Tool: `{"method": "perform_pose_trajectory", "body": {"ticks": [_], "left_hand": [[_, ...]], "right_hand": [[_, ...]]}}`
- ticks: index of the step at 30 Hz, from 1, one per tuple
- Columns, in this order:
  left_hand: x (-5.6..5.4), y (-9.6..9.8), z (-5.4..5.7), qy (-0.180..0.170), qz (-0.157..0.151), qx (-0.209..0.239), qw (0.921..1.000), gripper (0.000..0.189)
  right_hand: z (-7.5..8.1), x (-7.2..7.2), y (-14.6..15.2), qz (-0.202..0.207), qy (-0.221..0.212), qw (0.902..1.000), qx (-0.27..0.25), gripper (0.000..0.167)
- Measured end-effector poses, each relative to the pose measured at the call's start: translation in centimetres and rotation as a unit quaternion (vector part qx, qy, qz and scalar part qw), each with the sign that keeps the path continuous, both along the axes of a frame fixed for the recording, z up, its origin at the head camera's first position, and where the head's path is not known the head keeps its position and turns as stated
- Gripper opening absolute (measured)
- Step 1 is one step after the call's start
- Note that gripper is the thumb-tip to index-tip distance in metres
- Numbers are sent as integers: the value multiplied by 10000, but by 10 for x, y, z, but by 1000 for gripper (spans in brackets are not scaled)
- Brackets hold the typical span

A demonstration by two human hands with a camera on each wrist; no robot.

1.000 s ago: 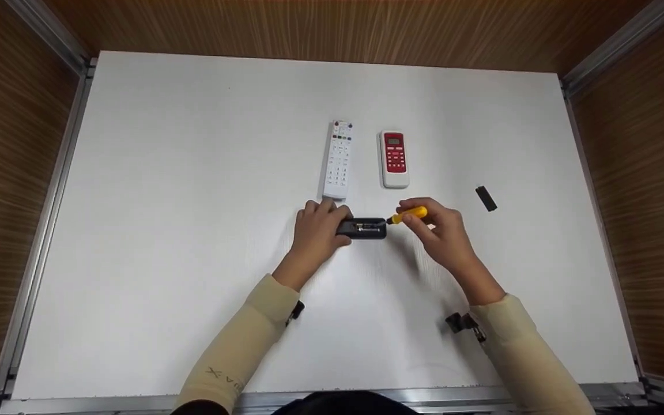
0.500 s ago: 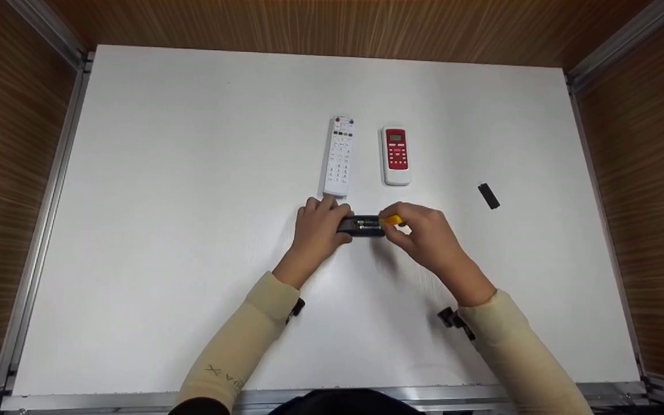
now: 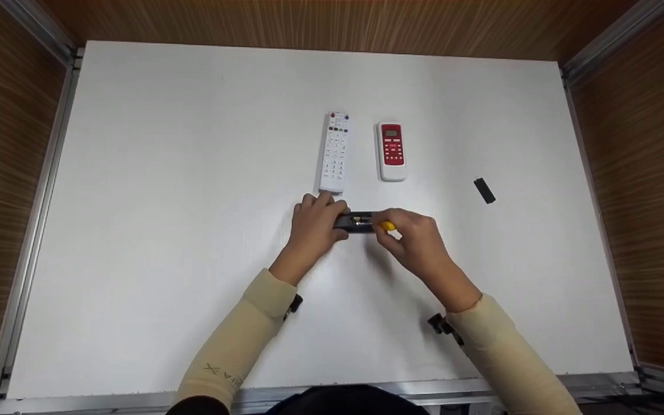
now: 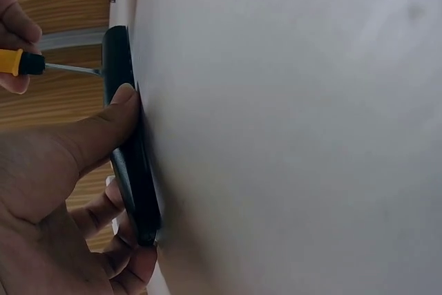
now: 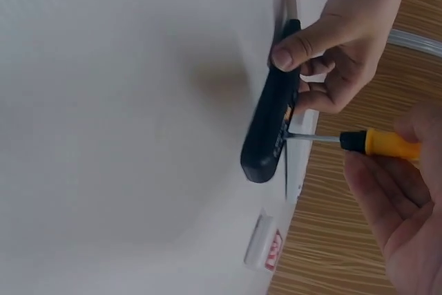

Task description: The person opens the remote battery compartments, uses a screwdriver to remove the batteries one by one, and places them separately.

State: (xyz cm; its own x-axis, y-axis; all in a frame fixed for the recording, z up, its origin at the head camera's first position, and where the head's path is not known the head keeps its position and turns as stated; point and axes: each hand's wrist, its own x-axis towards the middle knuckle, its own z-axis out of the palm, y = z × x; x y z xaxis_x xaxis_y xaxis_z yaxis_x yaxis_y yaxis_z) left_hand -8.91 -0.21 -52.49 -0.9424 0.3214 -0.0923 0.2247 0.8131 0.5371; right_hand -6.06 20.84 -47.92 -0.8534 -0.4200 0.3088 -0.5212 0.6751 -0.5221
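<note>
Nearest, the left hand (image 3: 313, 229) grips one end of the black remote (image 5: 264, 119) between thumb and fingers, over the counter (image 3: 165, 173); the right hand (image 3: 415, 242) pinches the yellow screwdriver (image 5: 390, 144), its tip at the open battery bay. Batteries (image 3: 358, 220) show inside, so that work looks unfinished. Beyond, right, lies a dark strip (image 3: 485, 191), probably the removed cover; farther, the white remote (image 3: 335, 153) and red-faced remote (image 3: 392, 151) lie untouched.

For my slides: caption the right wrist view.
Left hand holding a dark remote, right hand holding a yellow-handled screwdriver, its tip at the remote.
</note>
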Motion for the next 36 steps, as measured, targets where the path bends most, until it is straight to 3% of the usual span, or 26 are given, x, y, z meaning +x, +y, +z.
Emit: {"method": "perform_pose_trajectory", "body": {"ticks": [3, 9, 12, 15, 18, 22, 26, 31, 36], "left_hand": [[1, -1, 0, 20, -5, 1, 10000, 38], [1, -1, 0, 15, -14, -18, 10000, 38], [0, -1, 0, -5, -10, -2, 10000, 39], [0, -1, 0, -28, -16, 43, 10000, 39], [0, -2, -1, -52, -18, 77, 10000, 39], [0, -2, 0, -76, -25, 69, 9999, 39], [0, -2, 0, -132, -13, 31, 9999, 39], [0, -2, 0, -146, -8, -56, 9999, 39], [-1, -2, 0, -132, -32, -13, 9999, 38]], "right_hand": [[-7, 7, 0, -144, 158, 9997, -131, 13], [-23, 29, -2, 128, 1031, 9942, 264, 13], [-26, 36, -2, 215, 1153, 9927, 277, 14], [-23, 36, 0, 140, 920, 9955, 161, 17], [-15, 28, 3, -223, 258, 9993, -137, 21], [2, 6, 6, -707, -911, 9923, -452, 21], [22, -20, 2, -743, -1660, 9833, -98, 19], [36, -37, -10, -528, -1831, 9805, 472, 16], [34, -32, -17, -302, -1454, 9865, 686, 12]]}}
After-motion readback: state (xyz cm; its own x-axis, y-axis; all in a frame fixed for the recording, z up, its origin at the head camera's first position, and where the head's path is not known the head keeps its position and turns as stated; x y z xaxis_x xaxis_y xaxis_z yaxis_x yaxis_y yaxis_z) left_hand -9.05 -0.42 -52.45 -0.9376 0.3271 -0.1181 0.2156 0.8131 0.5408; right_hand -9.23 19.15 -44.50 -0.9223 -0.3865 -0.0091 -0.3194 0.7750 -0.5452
